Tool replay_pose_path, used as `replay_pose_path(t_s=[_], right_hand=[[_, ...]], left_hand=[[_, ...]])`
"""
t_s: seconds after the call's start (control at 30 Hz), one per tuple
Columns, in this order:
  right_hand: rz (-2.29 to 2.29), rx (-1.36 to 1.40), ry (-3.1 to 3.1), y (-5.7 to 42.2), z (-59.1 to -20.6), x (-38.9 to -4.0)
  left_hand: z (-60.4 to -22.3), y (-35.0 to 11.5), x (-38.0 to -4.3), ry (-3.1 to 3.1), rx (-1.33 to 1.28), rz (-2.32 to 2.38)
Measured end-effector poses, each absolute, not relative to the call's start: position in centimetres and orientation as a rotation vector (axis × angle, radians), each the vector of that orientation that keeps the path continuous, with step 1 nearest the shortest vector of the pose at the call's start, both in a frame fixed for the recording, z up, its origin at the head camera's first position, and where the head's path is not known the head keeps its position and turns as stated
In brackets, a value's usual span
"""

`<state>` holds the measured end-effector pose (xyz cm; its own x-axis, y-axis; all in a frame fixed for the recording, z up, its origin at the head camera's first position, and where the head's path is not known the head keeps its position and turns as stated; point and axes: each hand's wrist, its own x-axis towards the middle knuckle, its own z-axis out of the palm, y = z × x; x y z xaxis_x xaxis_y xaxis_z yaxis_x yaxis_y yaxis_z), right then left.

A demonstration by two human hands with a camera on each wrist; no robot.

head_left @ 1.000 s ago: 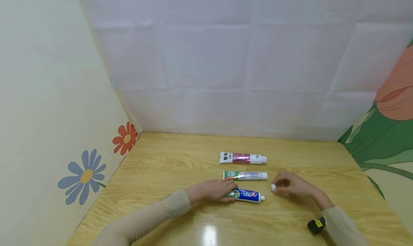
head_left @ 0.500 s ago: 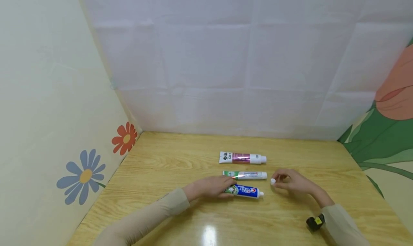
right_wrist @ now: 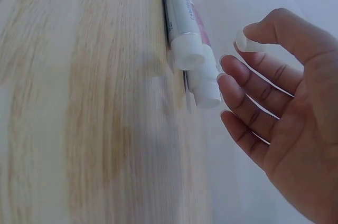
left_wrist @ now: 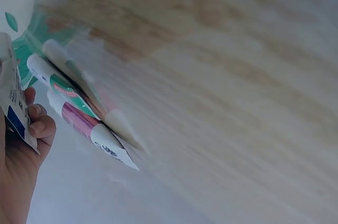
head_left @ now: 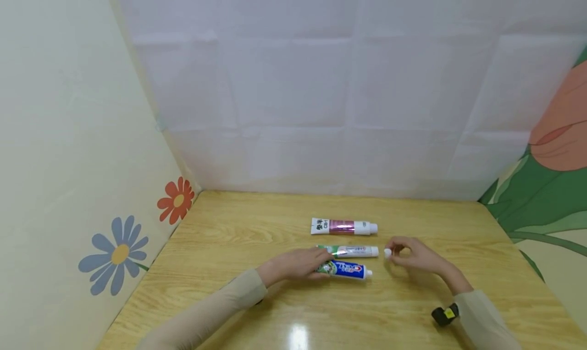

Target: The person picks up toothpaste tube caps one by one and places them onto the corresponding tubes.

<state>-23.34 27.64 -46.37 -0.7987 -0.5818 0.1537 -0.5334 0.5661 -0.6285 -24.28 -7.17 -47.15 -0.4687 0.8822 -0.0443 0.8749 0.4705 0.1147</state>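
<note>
My left hand (head_left: 298, 264) holds a blue and green toothpaste tube (head_left: 349, 269) by its tail end. The tube's bare white nozzle points right. In the left wrist view, curled fingers (left_wrist: 43, 128) grip the back of this tube (left_wrist: 15, 100). To the right, my right hand (head_left: 418, 257) pinches a small white cap (head_left: 388, 253) between thumb and forefinger; the right wrist view shows the cap (right_wrist: 243, 42) with the other fingers loosely bent. The cap is apart from the held tube's nozzle, close to the capped end of a green and white toothpaste tube (head_left: 355, 251).
Behind lies a pink and white toothpaste tube (head_left: 342, 226), capped and roughly parallel to the others. All are over a wooden table (head_left: 238, 222). A white sheet (head_left: 293, 95) hangs at the back, and a flower-painted wall (head_left: 59, 151) borders the left. A black device (head_left: 445, 315) sits at the right wrist.
The left hand and its blue tube have shifted slightly away from the person, nearer the green and white tube. The right hand has carried the cap a little the same way.
</note>
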Motion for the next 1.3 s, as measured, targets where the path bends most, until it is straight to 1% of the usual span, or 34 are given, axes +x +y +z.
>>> replay_pose_path(t_s=[0.43, 0.63, 0.87, 1.1, 1.3], right_hand=[[-1.160, -0.998, 2.679, 27.2, -46.2, -23.8], [-1.188, -0.973, 2.673, 27.0, -45.9, -23.7], [-1.200, -1.011, 2.716, 26.6, -45.6, -23.8], [-1.249, -1.085, 2.771, 25.9, -44.6, -23.4], [-1.222, -1.015, 2.816, 25.9, -44.0, -23.6]], left_hand=[[-45.5, -7.6, -24.2, 2.666, 1.623, 0.082], [-45.4, -7.8, -24.6, 2.700, 1.597, 0.117], [-45.2, -8.0, -25.1, 2.744, 1.606, 0.127], [-44.6, -7.9, -25.6, 2.766, 1.591, 0.157], [-44.2, -8.0, -25.8, 2.802, 1.609, 0.177]])
